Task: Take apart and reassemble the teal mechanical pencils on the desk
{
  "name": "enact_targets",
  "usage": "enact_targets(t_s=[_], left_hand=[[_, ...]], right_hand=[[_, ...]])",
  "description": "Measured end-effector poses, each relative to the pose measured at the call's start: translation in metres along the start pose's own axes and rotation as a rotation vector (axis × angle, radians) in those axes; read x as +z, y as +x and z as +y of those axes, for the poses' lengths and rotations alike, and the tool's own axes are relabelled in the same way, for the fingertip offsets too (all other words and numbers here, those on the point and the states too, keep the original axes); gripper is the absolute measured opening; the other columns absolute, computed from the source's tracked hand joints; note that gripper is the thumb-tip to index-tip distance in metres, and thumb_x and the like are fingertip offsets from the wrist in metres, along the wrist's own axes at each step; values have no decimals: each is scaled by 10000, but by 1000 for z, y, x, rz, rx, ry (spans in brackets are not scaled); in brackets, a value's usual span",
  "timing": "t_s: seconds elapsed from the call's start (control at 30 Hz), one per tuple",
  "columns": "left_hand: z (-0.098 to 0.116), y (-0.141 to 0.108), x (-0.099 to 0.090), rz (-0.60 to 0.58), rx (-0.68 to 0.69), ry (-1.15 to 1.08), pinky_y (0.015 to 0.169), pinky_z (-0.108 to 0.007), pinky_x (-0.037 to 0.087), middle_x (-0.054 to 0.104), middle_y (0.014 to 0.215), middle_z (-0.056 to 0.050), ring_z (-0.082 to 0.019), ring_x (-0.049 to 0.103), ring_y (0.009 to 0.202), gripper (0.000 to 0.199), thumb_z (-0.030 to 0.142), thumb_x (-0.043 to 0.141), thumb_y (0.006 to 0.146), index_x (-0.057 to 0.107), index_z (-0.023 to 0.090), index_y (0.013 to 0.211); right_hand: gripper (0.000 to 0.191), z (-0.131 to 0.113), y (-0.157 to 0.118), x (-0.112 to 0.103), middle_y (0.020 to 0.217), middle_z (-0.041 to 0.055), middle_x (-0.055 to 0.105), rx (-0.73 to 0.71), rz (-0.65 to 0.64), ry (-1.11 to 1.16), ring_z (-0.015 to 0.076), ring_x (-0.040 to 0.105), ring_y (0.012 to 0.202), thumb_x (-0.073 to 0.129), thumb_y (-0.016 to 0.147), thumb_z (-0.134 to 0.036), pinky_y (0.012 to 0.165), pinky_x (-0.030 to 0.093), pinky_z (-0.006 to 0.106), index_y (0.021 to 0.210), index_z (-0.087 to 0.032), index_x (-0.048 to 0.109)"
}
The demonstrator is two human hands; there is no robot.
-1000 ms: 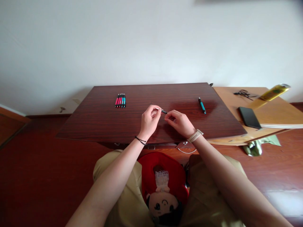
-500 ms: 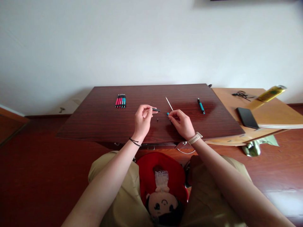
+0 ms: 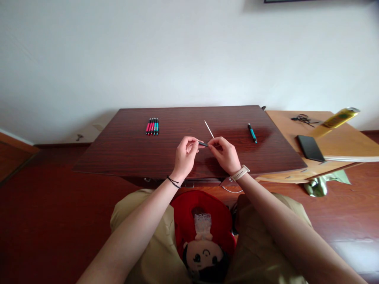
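Over the middle of the dark wooden table (image 3: 124,154), my left hand (image 3: 185,156) and my right hand (image 3: 226,154) meet fingertip to fingertip around a small dark pen part (image 3: 203,144). My left fingers pinch its left end, my right fingers pinch its right end. A thin white refill (image 3: 209,129) lies on the table just beyond the hands. A blue and black pen (image 3: 252,132) lies to the right. A tidy row of pink and blue pens (image 3: 152,126) lies at the far left.
A lighter wooden side table (image 3: 340,142) adjoins on the right, carrying a black phone (image 3: 310,147), a tangled black cord (image 3: 302,118) and a yellow packet (image 3: 339,117). A red-hooded doll (image 3: 203,232) rests in my lap. A white wall stands behind the table.
One second ago both hands held the pen together. Half a second ago they were apart, with the refill and small bits on the table. Now the hands are joined again on the dark part.
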State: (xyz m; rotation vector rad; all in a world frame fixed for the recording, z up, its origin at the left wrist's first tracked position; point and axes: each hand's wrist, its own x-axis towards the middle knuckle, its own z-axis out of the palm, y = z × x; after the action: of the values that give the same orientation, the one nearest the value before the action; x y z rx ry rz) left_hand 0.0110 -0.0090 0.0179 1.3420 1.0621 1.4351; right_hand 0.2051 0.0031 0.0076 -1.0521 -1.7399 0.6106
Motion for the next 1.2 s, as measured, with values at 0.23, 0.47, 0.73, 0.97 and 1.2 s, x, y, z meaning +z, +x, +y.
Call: enact_targets(t_s=[0.23,0.47,0.73,0.97,1.2], left_hand=[[1,1,1,19,2,-5,813,-213,623,794,1085,-58,-140,840,953,362,544,699,1027,613,202,1106],[-1,3,3,30,6,-5,826,-226,643,785,1094,-58,-131,829,931,371,555,701,1023,603,207,1108],[-5,5,5,-1,5,17,858,-245,667,787,1110,-63,-124,822,926,356,556,660,1044,582,216,1113],[-3,4,5,-68,65,163,885,-257,657,781,1088,-58,-125,805,920,206,409,651,1043,593,212,1057],[2,0,9,-144,174,472,1002,-336,619,784,1172,-63,-176,746,1015,275,141,628,952,689,248,1198]], right_hand=[[158,1,1,-1,1057,54,770,2,26,-11,194,717,943,692,1063,-371,863,566,341,1028,-222,732],[169,-2,1,-2,1034,54,768,-13,40,-9,197,712,926,689,1063,-386,851,571,344,1017,-230,732],[217,-2,3,-2,1080,65,792,51,65,91,207,735,968,728,1034,-445,881,597,349,1025,-230,760],[337,10,10,2,1123,72,798,153,159,394,211,768,1028,857,924,-503,938,643,355,1085,-229,747],[267,5,13,5,1166,86,831,114,156,325,230,797,1076,785,994,-478,1005,660,391,1102,-234,771]])
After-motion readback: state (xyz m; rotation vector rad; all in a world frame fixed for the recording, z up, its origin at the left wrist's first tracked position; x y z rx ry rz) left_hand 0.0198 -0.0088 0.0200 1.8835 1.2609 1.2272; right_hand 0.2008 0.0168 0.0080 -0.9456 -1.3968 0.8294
